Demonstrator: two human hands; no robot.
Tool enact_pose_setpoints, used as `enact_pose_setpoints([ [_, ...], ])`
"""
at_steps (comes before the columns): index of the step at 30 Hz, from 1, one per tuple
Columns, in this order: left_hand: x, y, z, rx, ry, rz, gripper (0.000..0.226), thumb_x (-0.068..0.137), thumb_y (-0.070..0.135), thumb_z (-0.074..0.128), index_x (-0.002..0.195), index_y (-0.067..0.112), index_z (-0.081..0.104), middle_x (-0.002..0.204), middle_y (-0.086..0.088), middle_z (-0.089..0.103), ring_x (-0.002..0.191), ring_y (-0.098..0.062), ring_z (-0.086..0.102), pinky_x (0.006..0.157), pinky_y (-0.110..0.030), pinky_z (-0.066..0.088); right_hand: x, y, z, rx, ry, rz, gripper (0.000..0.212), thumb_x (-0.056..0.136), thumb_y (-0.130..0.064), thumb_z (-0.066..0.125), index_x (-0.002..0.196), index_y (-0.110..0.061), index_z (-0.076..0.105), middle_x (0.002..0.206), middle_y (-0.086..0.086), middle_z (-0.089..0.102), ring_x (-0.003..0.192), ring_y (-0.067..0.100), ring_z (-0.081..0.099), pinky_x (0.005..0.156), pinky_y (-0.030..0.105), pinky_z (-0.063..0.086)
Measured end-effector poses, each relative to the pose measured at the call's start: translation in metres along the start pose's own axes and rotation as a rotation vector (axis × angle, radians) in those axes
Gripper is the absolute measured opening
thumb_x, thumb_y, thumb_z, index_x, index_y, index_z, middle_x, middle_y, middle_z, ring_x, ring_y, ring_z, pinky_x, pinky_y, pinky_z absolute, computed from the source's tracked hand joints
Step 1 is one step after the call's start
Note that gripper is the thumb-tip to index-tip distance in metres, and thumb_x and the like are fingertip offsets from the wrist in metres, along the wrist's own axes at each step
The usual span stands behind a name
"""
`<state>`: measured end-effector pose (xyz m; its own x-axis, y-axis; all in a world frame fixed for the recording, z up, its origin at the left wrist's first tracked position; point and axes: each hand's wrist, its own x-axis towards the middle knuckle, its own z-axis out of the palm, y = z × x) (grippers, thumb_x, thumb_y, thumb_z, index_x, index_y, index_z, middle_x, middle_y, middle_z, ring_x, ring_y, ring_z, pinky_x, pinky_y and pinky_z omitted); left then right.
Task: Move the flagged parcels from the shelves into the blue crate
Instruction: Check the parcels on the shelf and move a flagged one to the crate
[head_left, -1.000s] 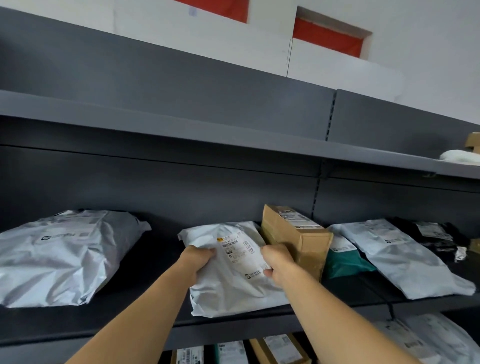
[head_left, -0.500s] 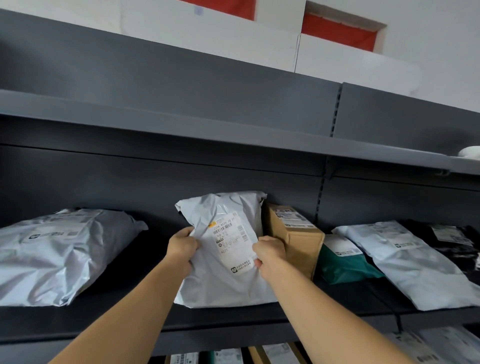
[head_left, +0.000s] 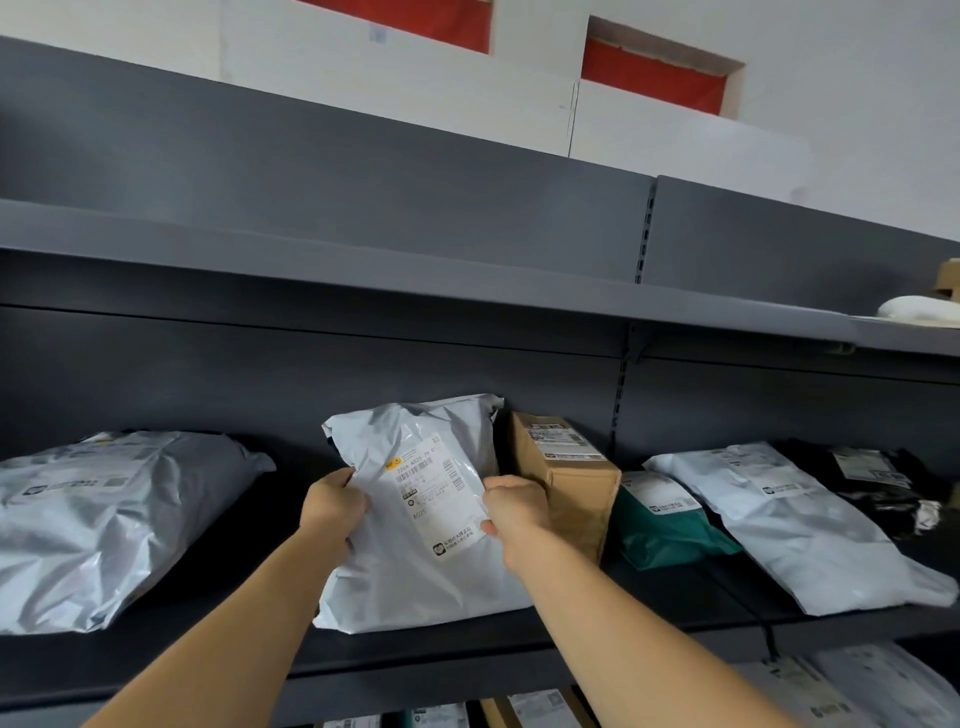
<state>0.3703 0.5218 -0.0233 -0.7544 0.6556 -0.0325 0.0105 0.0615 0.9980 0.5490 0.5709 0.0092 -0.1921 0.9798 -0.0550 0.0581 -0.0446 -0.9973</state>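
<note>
Both the left hand (head_left: 335, 501) and right hand (head_left: 511, 509) now grip the crinkled white plastic mailer parcel (head_left: 415, 519), tipped upright since a second ago on the dark metal shelf (head_left: 675, 587), probably for lifting out.

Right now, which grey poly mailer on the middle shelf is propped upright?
The centre grey poly mailer, gripped by left hand and right hand; the others lie flat.

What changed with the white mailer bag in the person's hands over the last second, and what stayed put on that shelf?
The white mailer bag was tipped up from lying flat to standing on its lower edge, label facing the camera. The left hand and right hand kept gripping its sides. The cardboard box, the grey bag and the teal parcel stayed put.
</note>
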Motion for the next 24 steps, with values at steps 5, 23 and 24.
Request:
enact_pose_setpoints([
  [5,0.000,-0.002,0.002,0.188,0.073,0.015,0.039,0.093,0.007,0.042,0.130,0.004,0.055,0.125,-0.019,0.059,0.105,-0.036,0.058,0.087,-0.033,0.046,-0.002,-0.004,-0.009,-0.116,0.025,-0.162,0.031,0.089,-0.006,0.049,0.106,-0.019,0.071,0.107,0.000,0.068,0.097,0.022,0.065,0.088,0.036,0.057],
  [23,-0.069,0.059,0.119,0.434,-0.170,0.403,0.056,0.094,0.049,0.044,0.136,0.011,0.048,0.140,-0.013,0.050,0.132,-0.030,0.043,0.108,-0.036,0.035,0.039,-0.071,-0.098,-0.025,0.219,-0.141,0.037,0.089,-0.002,0.052,0.126,-0.002,0.058,0.133,0.018,0.056,0.117,0.029,0.056,0.088,0.032,0.046],
  [24,-0.072,0.061,0.128,0.394,-0.221,0.368,0.056,0.094,0.051,0.041,0.134,0.012,0.050,0.139,-0.011,0.052,0.131,-0.028,0.045,0.106,-0.035,0.036,0.042,-0.068,-0.102,-0.049,0.189,-0.094,0.036,0.090,-0.003,0.052,0.125,0.005,0.056,0.133,0.024,0.053,0.117,0.032,0.056,0.084,0.035,0.047],
])
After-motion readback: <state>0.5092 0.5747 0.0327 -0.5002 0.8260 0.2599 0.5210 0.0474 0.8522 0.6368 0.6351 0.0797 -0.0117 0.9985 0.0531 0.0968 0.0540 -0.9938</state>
